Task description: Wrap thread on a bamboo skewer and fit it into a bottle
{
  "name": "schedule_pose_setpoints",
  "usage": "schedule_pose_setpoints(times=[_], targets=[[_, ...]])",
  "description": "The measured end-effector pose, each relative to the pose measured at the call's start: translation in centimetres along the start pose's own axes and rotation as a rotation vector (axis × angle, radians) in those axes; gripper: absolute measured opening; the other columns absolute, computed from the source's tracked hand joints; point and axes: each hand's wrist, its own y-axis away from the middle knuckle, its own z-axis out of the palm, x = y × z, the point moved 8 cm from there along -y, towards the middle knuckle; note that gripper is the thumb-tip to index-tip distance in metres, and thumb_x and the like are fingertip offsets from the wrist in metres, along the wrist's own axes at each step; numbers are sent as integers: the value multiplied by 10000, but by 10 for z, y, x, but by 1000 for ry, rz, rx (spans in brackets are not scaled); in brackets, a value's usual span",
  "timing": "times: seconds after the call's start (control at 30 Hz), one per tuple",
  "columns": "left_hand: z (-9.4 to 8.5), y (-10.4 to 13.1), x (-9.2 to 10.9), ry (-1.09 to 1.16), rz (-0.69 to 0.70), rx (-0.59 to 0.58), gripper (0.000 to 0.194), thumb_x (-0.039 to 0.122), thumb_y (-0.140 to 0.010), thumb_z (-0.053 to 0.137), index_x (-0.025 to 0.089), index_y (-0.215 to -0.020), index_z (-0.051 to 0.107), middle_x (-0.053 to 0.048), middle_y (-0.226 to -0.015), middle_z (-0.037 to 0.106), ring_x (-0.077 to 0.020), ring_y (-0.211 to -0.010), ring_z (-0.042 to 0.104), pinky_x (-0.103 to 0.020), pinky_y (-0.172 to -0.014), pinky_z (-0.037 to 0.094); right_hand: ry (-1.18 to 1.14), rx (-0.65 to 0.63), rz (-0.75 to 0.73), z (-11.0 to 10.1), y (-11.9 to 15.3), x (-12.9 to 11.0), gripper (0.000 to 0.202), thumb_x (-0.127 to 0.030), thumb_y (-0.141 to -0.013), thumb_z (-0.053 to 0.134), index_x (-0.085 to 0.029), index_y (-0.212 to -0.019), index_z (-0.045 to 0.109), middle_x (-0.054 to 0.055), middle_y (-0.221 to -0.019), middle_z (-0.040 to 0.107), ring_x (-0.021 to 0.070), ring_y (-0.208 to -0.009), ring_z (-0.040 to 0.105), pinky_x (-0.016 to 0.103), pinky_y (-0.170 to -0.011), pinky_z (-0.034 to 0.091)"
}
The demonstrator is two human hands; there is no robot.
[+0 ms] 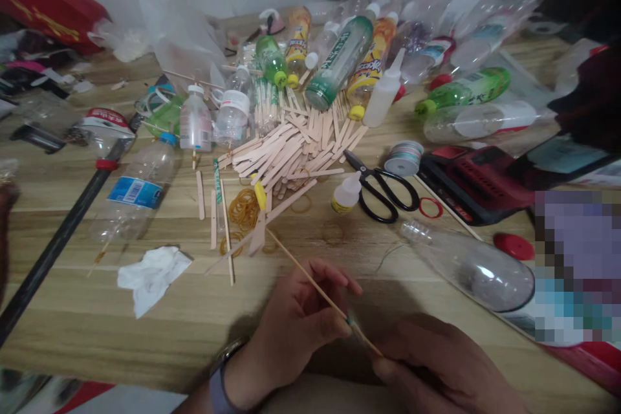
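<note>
A thin wooden stick (pixel 310 277) slants across the front of the table between my two hands. My left hand (pixel 303 320) pinches it near its lower part, thumb against the fingers, the other fingertips curled loosely. My right hand (pixel 431 362) is closed on its near end. A small green band or wrap shows on the stick by my left thumb. At the stick's far end lie crossed flat craft sticks (pixel 257 238) and a yellow piece (pixel 261 194); whether they are joined to it I cannot tell. Rubber bands (pixel 243 209) lie beside them.
Behind is a heap of craft sticks (pixel 291 149), with several plastic bottles (pixel 342 61) beyond. Black scissors (pixel 383 191), a glue bottle (pixel 346 194) and a spool (pixel 403 158) lie right of centre. A clear bottle (pixel 480 272) lies at right, a crumpled tissue (pixel 152 277) at left.
</note>
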Motion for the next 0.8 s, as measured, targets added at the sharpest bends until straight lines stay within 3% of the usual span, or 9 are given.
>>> schedule_pose_setpoints(times=[0.8], targets=[[0, -1, 0, 3, -14, 0, 327, 284, -685, 875, 197, -908, 653, 15, -900, 665, -30, -594, 464, -134, -533, 366, -11, -35, 8, 3, 0, 3, 185, -245, -999, 502, -215, -867, 628, -36, -721, 648, 97, -647, 607, 201, -590, 420]])
